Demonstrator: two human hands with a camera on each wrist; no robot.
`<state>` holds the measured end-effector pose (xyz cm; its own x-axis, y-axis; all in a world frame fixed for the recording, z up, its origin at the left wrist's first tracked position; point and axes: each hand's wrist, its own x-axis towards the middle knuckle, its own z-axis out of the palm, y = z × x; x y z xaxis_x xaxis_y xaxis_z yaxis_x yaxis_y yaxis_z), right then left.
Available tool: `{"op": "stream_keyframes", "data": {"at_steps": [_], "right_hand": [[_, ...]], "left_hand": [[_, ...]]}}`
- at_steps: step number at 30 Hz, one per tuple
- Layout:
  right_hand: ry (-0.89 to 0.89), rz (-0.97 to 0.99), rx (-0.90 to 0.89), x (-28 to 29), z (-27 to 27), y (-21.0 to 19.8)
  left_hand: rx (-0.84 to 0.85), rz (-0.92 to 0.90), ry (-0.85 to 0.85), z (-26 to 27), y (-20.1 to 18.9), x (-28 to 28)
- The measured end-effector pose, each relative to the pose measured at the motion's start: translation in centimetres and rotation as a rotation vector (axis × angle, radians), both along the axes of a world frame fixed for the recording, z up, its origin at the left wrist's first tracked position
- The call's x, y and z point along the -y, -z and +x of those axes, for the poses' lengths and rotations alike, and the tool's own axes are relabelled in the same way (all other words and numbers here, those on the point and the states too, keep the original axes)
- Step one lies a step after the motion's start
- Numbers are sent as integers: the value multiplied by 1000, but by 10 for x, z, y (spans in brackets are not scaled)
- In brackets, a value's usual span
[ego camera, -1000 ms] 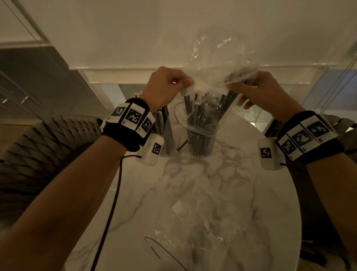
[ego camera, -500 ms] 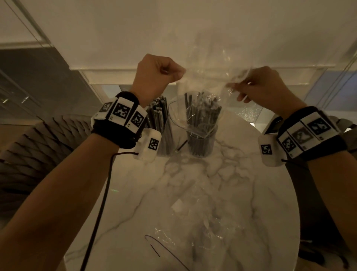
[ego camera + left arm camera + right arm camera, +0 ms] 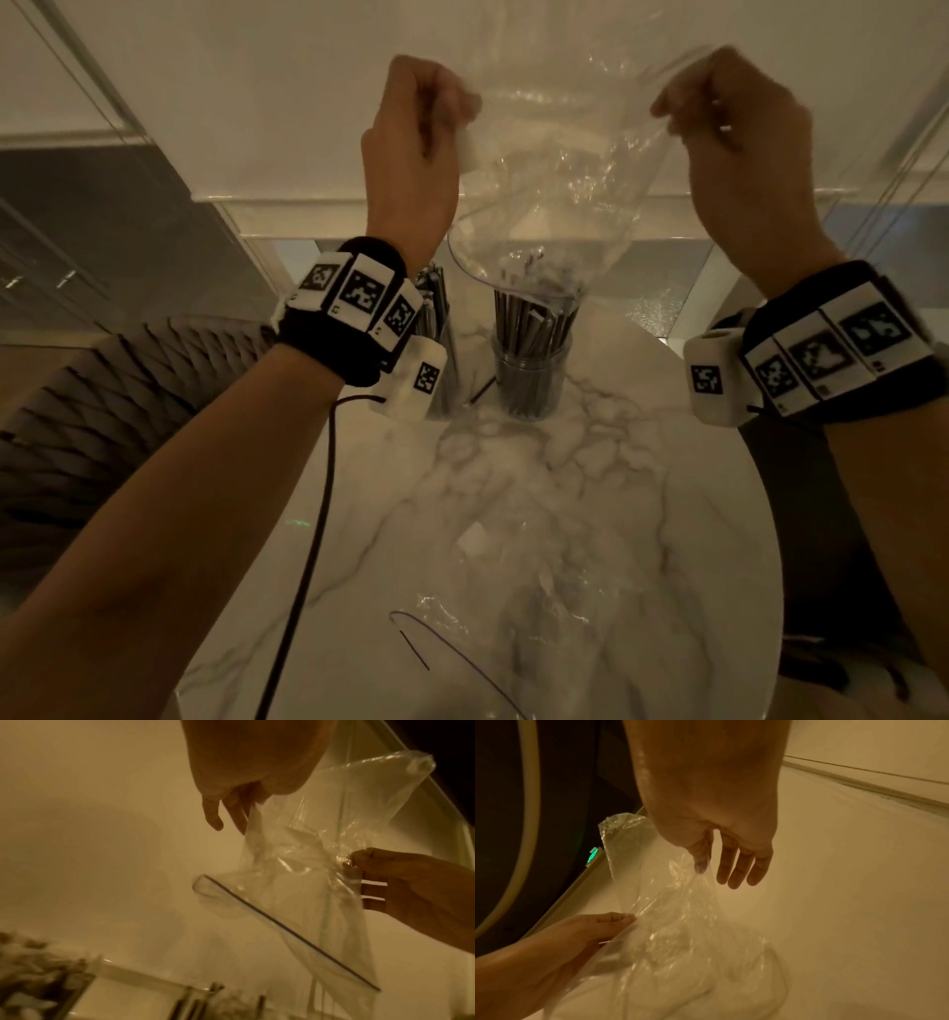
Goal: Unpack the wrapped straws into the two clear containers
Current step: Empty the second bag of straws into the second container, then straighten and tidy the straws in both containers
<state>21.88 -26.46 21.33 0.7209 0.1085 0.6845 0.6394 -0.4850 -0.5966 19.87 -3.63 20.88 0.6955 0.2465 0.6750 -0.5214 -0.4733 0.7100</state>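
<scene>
Hands, left and right, pinching upended clear bag by its bottom corners above right container, likely so straws drop in.

No readable text anywhere

The only printed marks are black-and-white square code tags on the wristbands behind the fingers of each hand; they carry patterns, not letters or numbers, and a small green light is too blurred to read.
</scene>
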Motion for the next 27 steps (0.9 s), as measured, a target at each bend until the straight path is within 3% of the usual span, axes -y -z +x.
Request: {"op": "stream_keyframes", "data": {"at_steps": [3,7,10,14,18,21,24,27], "right_hand": [[-112,156,74,-9,-27,-16],[-211,297,-52,-28,-73,-9],[-180,227,-317,-40,-99,41],[-189,85,-818,-69,-135,125],[-231,47,-1235,-104,-163,175],[-179,-142,-1319,-120,-170,193],[-135,-313,-1322,-130,-168,198],[-139,-438,-1324,-130,-162,193]], "left_hand": [[149,-69,16,-20,-16,9],[172,-3,-36,-59,-17,-1],[-144,38,-48,-96,27,-30],[-542,224,-107,-142,105,-75],[-974,167,-177,-169,174,-105],[-1162,158,-138,-177,211,-115],[-1266,192,21,-183,226,-133],[-1296,-28,85,-189,222,-153]]}}
